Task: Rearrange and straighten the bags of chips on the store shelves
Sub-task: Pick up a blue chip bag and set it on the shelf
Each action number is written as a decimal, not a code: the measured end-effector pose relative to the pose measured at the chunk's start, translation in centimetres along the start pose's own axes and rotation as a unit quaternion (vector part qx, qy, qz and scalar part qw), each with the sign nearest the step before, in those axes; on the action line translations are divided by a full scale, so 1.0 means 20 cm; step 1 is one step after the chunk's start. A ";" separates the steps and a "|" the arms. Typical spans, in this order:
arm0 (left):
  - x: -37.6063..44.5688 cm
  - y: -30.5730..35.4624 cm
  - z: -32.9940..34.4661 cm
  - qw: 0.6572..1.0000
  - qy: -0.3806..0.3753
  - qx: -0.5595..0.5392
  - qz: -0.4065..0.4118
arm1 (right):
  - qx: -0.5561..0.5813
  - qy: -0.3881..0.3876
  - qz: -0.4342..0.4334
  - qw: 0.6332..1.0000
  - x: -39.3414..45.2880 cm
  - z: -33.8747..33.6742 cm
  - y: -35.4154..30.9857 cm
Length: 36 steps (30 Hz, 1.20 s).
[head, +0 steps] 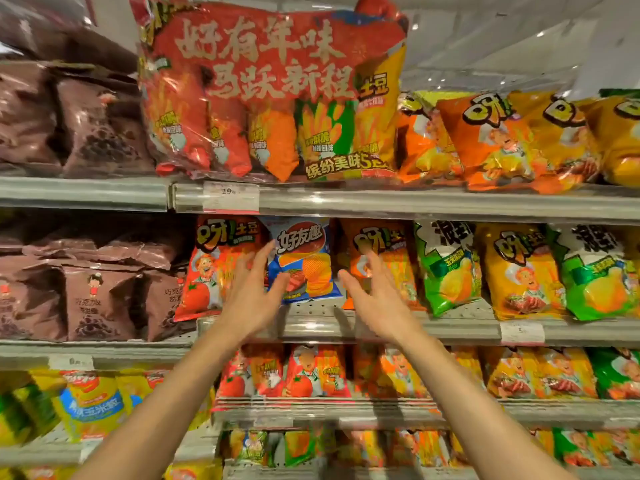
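Both forearms up from below, reaching at middle shelf (450, 329). Left hand (254, 289) and right hand (375, 292) spread wide, fingers straight, holding nothing. Blue chip bag (304, 261) stands upright between them, flanked by red tomato bag (211, 268) and orange bag (384, 258). Left fingertips overlap blue bag edge; contact unclear. Big red multipack (270, 88) on shelf above.

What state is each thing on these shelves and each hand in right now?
Left hand: open, fingers spread, at the blue bag's left edge; contact unclear.
Right hand: open, fingers spread, right of the blue bag, holding nothing.
Blue chip bag: upright, alone among orange and red bags.
Red tomato bag: standing, leaning slightly.
Large red multipack: upright on the upper shelf.
Green bag: upright, tilted slightly.
Brown bags: standing in a row.
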<state>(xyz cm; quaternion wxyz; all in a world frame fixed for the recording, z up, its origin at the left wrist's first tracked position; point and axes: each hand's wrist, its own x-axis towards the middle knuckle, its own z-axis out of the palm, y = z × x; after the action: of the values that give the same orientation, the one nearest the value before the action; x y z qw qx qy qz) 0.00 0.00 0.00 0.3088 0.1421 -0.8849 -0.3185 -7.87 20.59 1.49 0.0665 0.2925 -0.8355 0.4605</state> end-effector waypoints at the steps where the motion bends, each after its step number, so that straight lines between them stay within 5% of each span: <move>1: 0.04 0.00 0.03 1.000 -0.001 0.014 -0.002 | 0.005 -0.022 -0.007 1.000 0.06 0.01 0.02; 13: 0.29 0.04 0.15 0.986 -0.025 0.141 -0.082 | -0.050 -0.152 0.000 0.987 0.52 0.28 0.17; 36: 0.31 0.07 0.02 0.998 0.053 0.042 0.007 | 0.017 -0.074 -0.065 0.995 0.51 0.15 0.05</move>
<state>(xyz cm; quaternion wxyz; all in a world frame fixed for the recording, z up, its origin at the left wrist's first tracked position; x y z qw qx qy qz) -4.96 -1.60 3.46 0.3515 0.1654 -0.8806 -0.2713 -16.36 14.25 2.90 0.0289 0.3802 -0.8097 0.4461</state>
